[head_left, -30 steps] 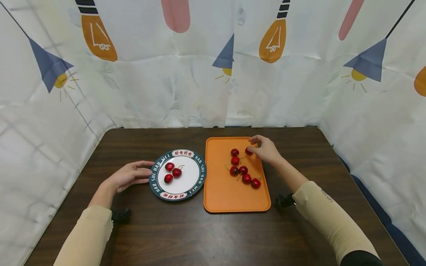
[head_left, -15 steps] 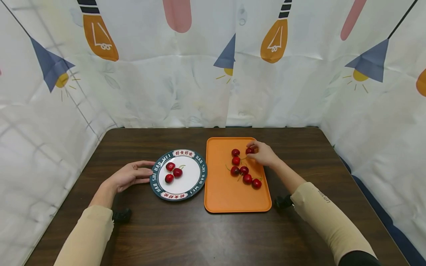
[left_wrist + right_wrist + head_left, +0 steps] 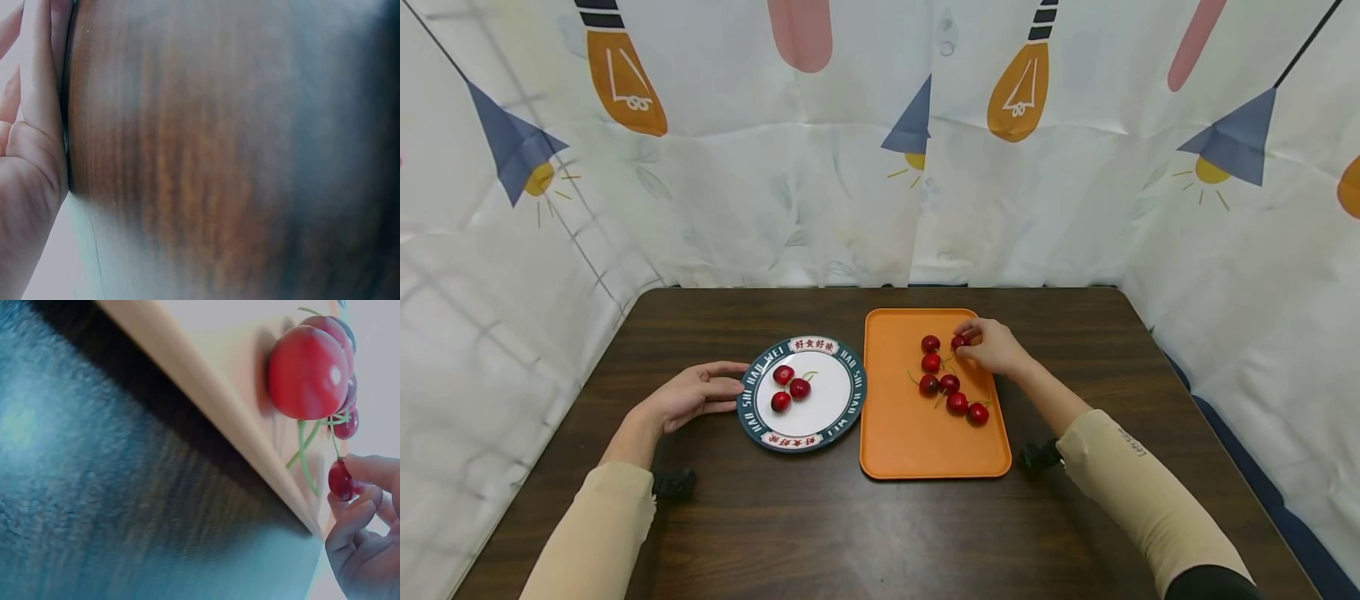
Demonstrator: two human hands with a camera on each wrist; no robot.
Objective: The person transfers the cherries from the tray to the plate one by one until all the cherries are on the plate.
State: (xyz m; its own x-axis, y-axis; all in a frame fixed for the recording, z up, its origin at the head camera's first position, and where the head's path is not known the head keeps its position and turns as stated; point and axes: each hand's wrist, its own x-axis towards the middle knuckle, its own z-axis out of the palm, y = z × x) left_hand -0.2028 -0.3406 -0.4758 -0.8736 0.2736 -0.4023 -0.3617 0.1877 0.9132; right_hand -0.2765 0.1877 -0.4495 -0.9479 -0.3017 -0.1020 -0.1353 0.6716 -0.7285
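In the head view my right hand (image 3: 995,347) pinches a dark red cherry (image 3: 958,342) at the upper right of the orange tray (image 3: 895,446). The right wrist view shows that cherry (image 3: 341,480) between thumb and fingers, its green stem pointing up. Several other cherries (image 3: 957,404) lie on the tray, some with stems. My left hand (image 3: 688,398) touches the left rim of a round plate (image 3: 842,425), its fingers mostly straight. The plate is white with a dark green lettered border, and three cherries (image 3: 800,388) sit in it.
Plate and tray stand side by side on a dark wooden table (image 3: 760,525). Behind it hangs a pale curtain (image 3: 715,200) printed with bulbs and lamps. The left wrist view mostly shows blurred tabletop.
My right hand has moved slightly left and toward me over the tray, its fingers closing around the cherry, which has shifted slightly. My left hand stays at the plate's rim.
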